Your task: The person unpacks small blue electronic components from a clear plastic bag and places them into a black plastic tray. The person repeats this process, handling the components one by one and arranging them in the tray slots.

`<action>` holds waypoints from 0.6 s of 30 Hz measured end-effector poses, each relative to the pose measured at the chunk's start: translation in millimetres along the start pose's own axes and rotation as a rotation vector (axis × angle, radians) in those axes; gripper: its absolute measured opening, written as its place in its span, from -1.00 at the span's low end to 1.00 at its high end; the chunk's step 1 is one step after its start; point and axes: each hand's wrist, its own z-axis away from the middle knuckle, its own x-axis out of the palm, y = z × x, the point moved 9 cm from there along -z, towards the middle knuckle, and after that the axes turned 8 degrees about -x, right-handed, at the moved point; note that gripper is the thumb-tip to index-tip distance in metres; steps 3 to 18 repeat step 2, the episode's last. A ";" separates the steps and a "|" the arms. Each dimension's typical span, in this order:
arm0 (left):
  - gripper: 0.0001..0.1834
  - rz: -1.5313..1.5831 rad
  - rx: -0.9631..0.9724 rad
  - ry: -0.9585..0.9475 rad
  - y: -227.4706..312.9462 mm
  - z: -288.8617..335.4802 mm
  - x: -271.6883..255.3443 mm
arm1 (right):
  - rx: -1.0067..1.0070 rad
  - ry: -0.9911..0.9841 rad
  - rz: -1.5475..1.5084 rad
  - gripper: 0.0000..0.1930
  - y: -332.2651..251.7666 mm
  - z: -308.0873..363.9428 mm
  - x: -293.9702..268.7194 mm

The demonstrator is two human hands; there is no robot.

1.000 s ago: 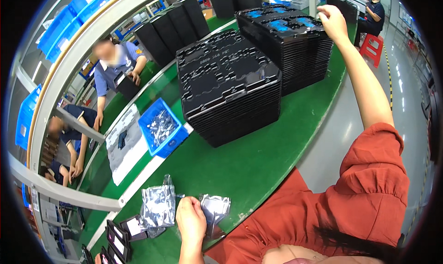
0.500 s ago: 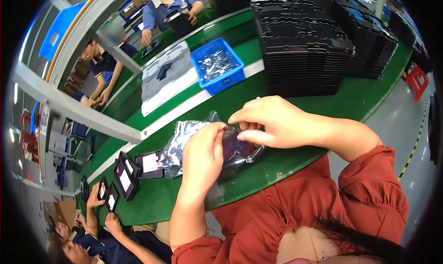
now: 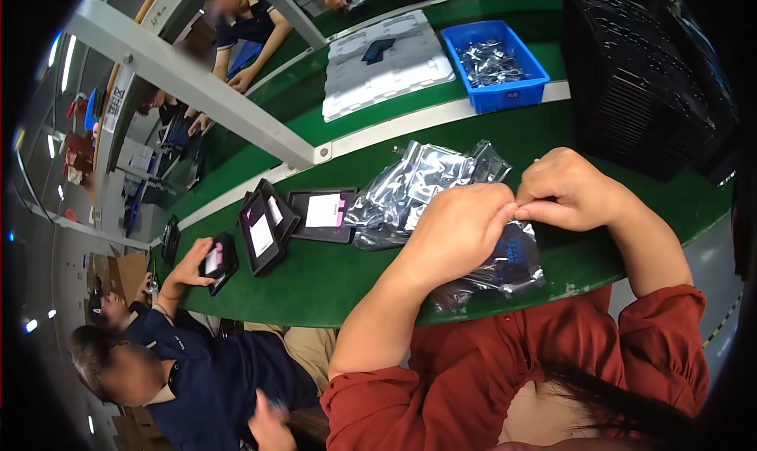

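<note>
My left hand (image 3: 464,226) is closed, its thumb and fingers pinching the upper edge of a clear plastic bag (image 3: 516,255) with blue print. Fingertip to fingertip with it, my right hand (image 3: 569,189) pinches at the same edge. The bag hangs below my hands near the front edge of the green table. Beyond my left hand lies a crumpled heap of shiny silver-looking plastic bags (image 3: 426,175), partly covered by that hand. Whatever else may be between the fingertips is too small to make out.
Left of the bags lie black trays (image 3: 323,234) with white and pink labels. A blue bin (image 3: 512,96) of small metal parts and a pale foam sheet (image 3: 355,88) are behind. Black trays are stacked (image 3: 631,88) at right. A co-worker's hand (image 3: 193,263) touches a tray.
My view has swung, so the table appears shifted. My right hand, earlier with thumb and fingers apart beside the bag, has closed and now meets my left hand at the bag's edge.
</note>
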 end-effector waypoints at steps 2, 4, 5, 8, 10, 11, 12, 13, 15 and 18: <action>-0.80 0.074 0.040 -0.004 -0.7 0.1 -1.4 | -0.084 -0.007 0.099 -0.83 -9.5 -0.6 -1.4; -0.80 0.074 0.040 -0.004 -0.7 0.1 -1.4 | -0.084 -0.007 0.099 -0.83 -9.5 -0.6 -1.4; -0.80 0.074 0.040 -0.004 -0.7 0.1 -1.4 | -0.084 -0.007 0.099 -0.83 -9.5 -0.6 -1.4; -0.80 0.074 0.040 -0.004 -0.7 0.1 -1.4 | -0.084 -0.007 0.099 -0.83 -9.5 -0.6 -1.4; -0.80 0.074 0.040 -0.004 -0.7 0.1 -1.4 | -0.084 -0.007 0.099 -0.83 -9.5 -0.6 -1.4; -0.80 0.074 0.040 -0.004 -0.7 0.1 -1.4 | -0.084 -0.007 0.099 -0.83 -9.5 -0.6 -1.4; -0.80 0.074 0.040 -0.004 -0.7 0.1 -1.4 | -0.084 -0.007 0.099 -0.83 -9.5 -0.6 -1.4; -0.80 0.074 0.040 -0.004 -0.7 0.1 -1.4 | -0.084 -0.007 0.099 -0.83 -9.5 -0.6 -1.4; -0.80 0.074 0.040 -0.004 -0.7 0.1 -1.4 | -0.084 -0.007 0.099 -0.83 -9.5 -0.6 -1.4; -0.80 0.074 0.040 -0.004 -0.7 0.1 -1.4 | -0.084 -0.007 0.099 -0.83 -9.5 -0.6 -1.4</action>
